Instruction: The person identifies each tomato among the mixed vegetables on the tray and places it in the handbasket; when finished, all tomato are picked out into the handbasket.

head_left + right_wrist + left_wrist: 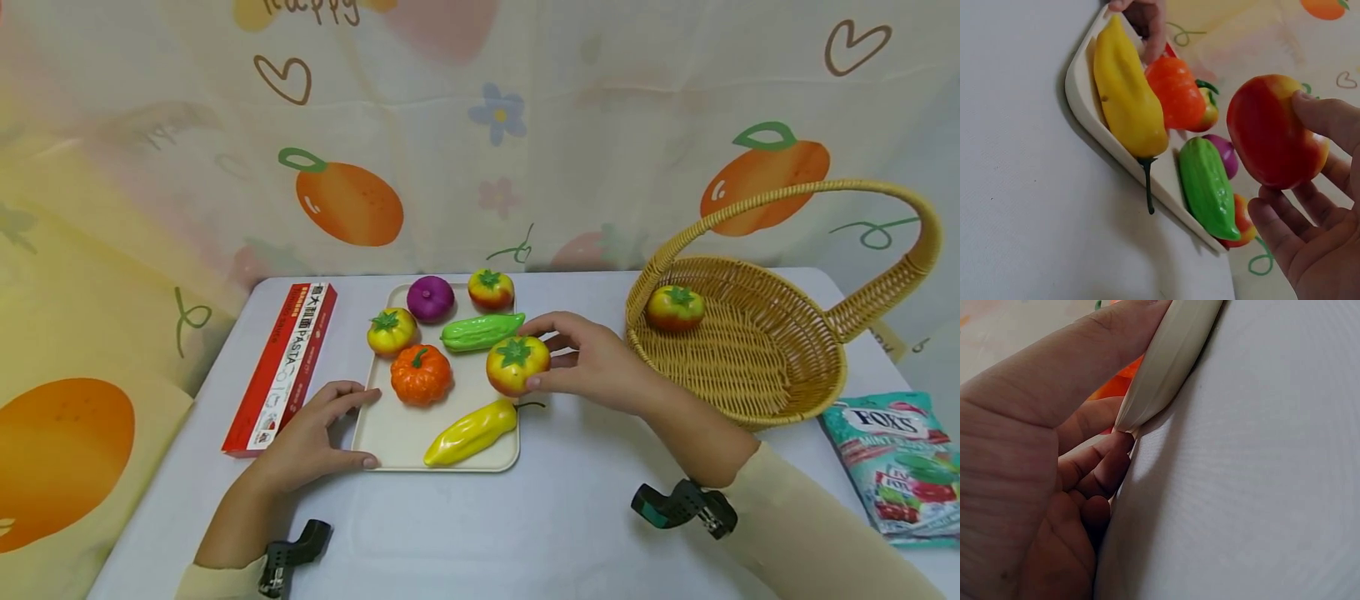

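Observation:
My right hand (600, 358) grips a red-and-yellow tomato (517, 367) between thumb and fingers, held over the right edge of the cream tray (397, 446). At the tray's left edge my left hand (315, 437) holds the rim, its thumb near the front corner. On the tray are a purple onion (431, 299), two more tomatoes, one at the back right (491, 290) and a yellower tomato at the left (392, 331), a green bitter melon (480, 332), an orange pumpkin (422, 375) and a yellow pepper (471, 433), its stem poking past the right edge.
A wicker basket (738, 400) with a tall handle stands at the right, one tomato (675, 308) inside. In front of it lies a teal candy bag (896, 467). Left of the tray is a red pasta box (281, 367). A printed cloth (450, 125) hangs behind the table.

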`<state>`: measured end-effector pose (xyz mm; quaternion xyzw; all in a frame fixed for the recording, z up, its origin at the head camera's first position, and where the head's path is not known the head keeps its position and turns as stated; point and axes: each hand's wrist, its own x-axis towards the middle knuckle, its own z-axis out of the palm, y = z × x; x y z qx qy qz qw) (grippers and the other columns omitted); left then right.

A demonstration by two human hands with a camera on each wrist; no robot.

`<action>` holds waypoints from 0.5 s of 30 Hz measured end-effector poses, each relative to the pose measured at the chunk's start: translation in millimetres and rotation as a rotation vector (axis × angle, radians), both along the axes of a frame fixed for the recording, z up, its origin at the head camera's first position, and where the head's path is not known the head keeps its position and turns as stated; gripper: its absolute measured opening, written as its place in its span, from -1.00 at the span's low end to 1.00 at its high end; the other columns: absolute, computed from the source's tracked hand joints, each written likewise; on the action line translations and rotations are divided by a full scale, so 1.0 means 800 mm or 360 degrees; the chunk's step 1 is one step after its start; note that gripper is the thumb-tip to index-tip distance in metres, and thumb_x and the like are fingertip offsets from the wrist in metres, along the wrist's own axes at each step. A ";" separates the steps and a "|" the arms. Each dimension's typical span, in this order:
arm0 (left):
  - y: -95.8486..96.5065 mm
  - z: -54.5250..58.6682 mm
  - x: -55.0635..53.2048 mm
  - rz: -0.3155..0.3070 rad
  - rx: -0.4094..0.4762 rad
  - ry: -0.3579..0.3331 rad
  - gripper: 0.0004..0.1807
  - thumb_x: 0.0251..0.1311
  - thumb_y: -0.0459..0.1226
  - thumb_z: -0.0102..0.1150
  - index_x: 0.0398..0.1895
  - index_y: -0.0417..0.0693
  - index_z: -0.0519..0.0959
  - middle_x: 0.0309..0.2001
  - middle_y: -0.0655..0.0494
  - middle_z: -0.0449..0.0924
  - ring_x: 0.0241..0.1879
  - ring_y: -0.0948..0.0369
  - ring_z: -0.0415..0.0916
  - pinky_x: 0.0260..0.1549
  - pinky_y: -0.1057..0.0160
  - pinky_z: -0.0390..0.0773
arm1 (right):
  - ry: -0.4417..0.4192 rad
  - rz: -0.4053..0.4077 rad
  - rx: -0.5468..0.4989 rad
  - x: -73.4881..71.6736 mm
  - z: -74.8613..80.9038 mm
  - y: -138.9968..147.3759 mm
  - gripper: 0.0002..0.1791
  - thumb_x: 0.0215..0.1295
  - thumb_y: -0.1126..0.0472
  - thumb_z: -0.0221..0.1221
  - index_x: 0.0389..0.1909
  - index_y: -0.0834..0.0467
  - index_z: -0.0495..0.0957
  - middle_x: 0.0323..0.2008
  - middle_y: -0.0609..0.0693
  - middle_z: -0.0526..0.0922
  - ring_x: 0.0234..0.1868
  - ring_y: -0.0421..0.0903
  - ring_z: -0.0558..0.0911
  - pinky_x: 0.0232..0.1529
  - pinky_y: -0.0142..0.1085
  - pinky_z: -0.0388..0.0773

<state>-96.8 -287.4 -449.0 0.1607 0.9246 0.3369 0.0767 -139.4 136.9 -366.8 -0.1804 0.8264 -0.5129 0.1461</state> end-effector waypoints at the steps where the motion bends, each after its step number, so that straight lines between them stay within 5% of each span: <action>1: 0.000 0.000 0.000 -0.0005 0.0001 0.0005 -0.02 -0.16 0.03 0.78 0.43 0.03 0.60 0.31 0.01 0.45 0.30 0.02 0.39 0.34 -0.28 0.46 | -0.0002 -0.0001 0.0004 0.000 0.002 0.001 -0.35 0.23 0.15 0.57 0.33 0.01 0.56 0.31 0.00 0.57 0.26 0.08 0.61 0.25 -0.07 0.65; 15: -0.001 -0.002 -0.002 -0.0009 0.0006 0.0018 -0.03 -0.17 0.03 0.78 0.43 0.07 0.60 0.31 0.06 0.46 0.29 0.07 0.40 0.33 -0.22 0.48 | -0.0042 -0.0018 -0.0052 0.010 0.009 0.026 -0.36 0.24 0.23 0.55 0.32 0.00 0.55 0.31 -0.01 0.57 0.27 0.08 0.59 0.27 -0.04 0.63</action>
